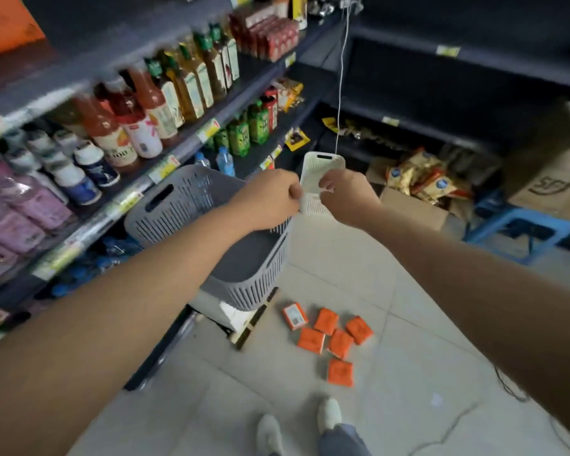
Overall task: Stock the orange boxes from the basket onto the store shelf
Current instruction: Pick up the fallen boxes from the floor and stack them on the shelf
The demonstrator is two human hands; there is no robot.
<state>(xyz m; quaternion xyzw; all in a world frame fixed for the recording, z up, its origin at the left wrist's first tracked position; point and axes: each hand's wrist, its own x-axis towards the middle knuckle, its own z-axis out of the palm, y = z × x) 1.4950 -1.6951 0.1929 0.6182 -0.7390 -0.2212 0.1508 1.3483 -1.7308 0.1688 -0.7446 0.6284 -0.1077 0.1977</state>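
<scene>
I hold a grey slatted basket (178, 205) up in the air, tipped over on its side beside the shelves. My left hand (267, 199) grips its white end panel (318, 179) from the left, and my right hand (346, 197) grips the same panel from the right. Several orange boxes (326, 337) lie scattered on the tiled floor below the basket, just ahead of my feet. One of them (295, 315) shows a white label. I cannot see inside the basket.
Store shelves (165, 166) on the left carry bottles and jars. Dark shelves (441, 87) stand ahead. Snack bags in a cardboard box (418, 205), a blue stool (520, 232) and a large carton (553, 185) sit at the right. A white cord (341, 80) hangs down.
</scene>
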